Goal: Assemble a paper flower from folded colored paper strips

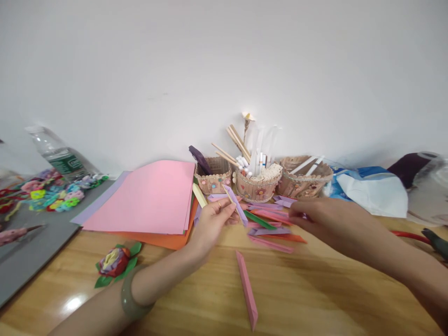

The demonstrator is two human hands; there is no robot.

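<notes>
Between the thumb and fingers of my left hand [215,219] is a lilac folded paper strip [235,204], held up at a slant. My right hand [311,213] reaches over the right end of a loose pile of folded paper strips [268,217] in pink, lilac, green and orange. Its fingers are curled together, and a bit of purple shows beneath them; what they grip is mostly hidden. A lilac strip [285,201] lies right by those fingertips. Closer to me, a single pink folded strip [247,290] lies apart on the wooden table [280,298].
Three decorated baskets [259,186] with sticks and pens stand along the wall. Stacked coloured paper [143,198] lies left of them, with a paper flower [114,262] in front. A bottle [63,156] and crochet flowers [52,191] are far left. White and blue packaging [373,191] sits right.
</notes>
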